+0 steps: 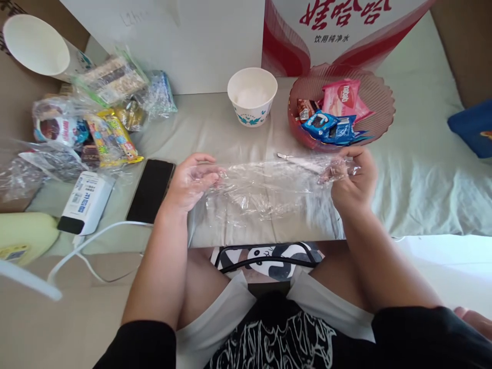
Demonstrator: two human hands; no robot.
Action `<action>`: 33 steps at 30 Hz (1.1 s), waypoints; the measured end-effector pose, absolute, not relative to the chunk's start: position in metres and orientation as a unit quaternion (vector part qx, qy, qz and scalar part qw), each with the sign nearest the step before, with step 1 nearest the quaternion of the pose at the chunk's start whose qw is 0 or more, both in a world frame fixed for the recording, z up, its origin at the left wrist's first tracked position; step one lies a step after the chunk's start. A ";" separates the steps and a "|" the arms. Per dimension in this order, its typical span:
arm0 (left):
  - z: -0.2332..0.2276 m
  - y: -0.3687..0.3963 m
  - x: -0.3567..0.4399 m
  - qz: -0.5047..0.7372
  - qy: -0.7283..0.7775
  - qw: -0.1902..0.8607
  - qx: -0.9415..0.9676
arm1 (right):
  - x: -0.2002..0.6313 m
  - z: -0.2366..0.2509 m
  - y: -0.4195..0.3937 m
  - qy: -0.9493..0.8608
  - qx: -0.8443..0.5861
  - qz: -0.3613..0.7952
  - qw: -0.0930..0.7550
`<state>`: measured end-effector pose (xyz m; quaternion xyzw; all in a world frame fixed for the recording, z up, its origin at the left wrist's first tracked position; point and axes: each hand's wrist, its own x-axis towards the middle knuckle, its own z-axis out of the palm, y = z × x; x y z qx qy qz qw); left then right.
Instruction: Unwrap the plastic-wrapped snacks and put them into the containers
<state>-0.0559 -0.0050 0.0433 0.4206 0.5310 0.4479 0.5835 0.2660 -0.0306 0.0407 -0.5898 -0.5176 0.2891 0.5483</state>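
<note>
A crumpled clear plastic bag (269, 187) is stretched between both my hands over the pale cloth-covered table (415, 174). My left hand (191, 179) pinches its left end with the fingers curled. My right hand (352, 180) grips its right end, just in front of the pink bowl (378, 110). That bowl holds wrapped snacks, among them a pink wafer pack (342, 97) and blue cookie packs (330, 128).
A white paper cup (252, 97) stands behind the bag. A black phone (150, 189) and a white power bank (85, 201) with a cable lie at the left. Snack bags (103, 110) pile at the far left. A red and white box (338, 25) stands behind.
</note>
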 end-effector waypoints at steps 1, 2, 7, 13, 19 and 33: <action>0.043 -0.005 -0.055 0.431 0.535 0.591 0.423 | 0.267 0.040 -0.030 -0.518 -0.590 0.297 0.544; 0.042 -0.005 -0.055 0.421 0.540 0.593 0.425 | 0.268 0.040 -0.030 -0.517 -0.590 0.307 0.539; 0.039 -0.003 -0.056 0.510 0.493 0.570 0.414 | 0.268 0.045 -0.027 -0.490 -0.586 0.328 0.555; 0.033 0.001 -0.055 0.525 0.468 0.589 0.397 | 0.272 0.035 -0.017 -0.468 -0.582 0.361 0.559; 0.038 0.001 -0.054 0.540 0.457 0.584 0.398 | 0.290 0.014 -0.009 -0.478 -0.584 0.381 0.534; 0.031 0.002 -0.058 0.468 0.534 0.584 0.394 | 0.269 0.026 -0.018 -0.469 -0.590 0.428 0.500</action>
